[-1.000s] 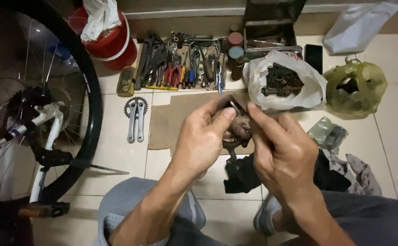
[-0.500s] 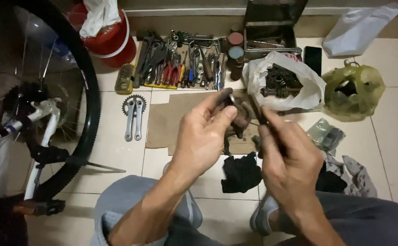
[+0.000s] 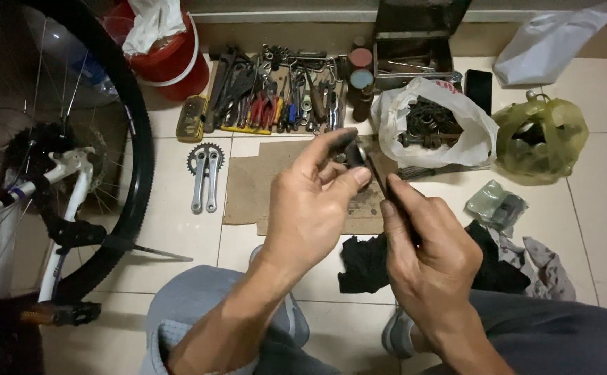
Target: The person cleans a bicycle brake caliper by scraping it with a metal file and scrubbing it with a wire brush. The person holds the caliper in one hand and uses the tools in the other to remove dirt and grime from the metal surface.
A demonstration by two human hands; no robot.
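Bicycle wheel (image 3: 119, 139) standing far left of left hand: black knobby tyre, thin spokes. Cardboard (image 3: 248, 187) lying flat under both hands, dull brown. White bag (image 3: 480, 135) of greasy metal parts sitting beyond right hand.

Left hand (image 3: 310, 208) pinching small round metal part (image 3: 356, 154) at fingertips. Right hand (image 3: 432, 257) gripping thin dark tool (image 3: 378, 177), tip touching part.

Risk, judged: greasy part slipping free; tool skidding toward fingers.
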